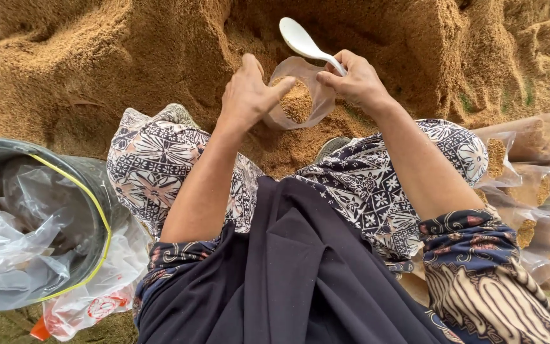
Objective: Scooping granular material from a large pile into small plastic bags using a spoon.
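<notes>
Head view: left hand [247, 94] pinching rim of soft, limp clear plastic bag [282, 114], half-filled with brown sawdust, above sawdust heap [97, 57]; right hand [358, 81] gripping white plastic spoon [303, 42] and opposite rim.

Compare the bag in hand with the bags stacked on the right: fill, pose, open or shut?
The bag in hand is held upright with its mouth open between the left hand and right hand; the stacked bags lie on their sides, untouched. It looks part full; they look packed. Both are clear plastic holding the same brown granules.
</notes>
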